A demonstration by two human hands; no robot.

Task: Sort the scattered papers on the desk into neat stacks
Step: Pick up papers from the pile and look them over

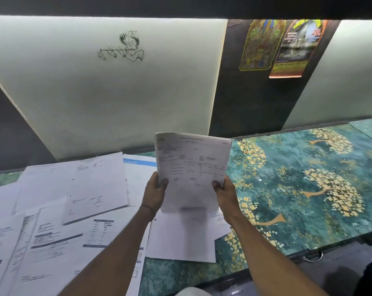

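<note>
Sheaf (192,167) held upright in both my grips, lifted off the table (308,221).

My left grip (155,193) pinches the sheaf's lower left edge with the thumb on the printed face. My right grip (225,195) pinches its lower right edge the same way, so both are clamped on the paper. Left of the sheaf and under it, loose papers (74,189) lie overlapping at odd angles on the table. Right of the sheaf the table's teal cover shows its gold trees. Behind the sheaf stands a white panel (95,99) with a line drawing (125,48), and above and right of it hang two posters (259,45).
</note>
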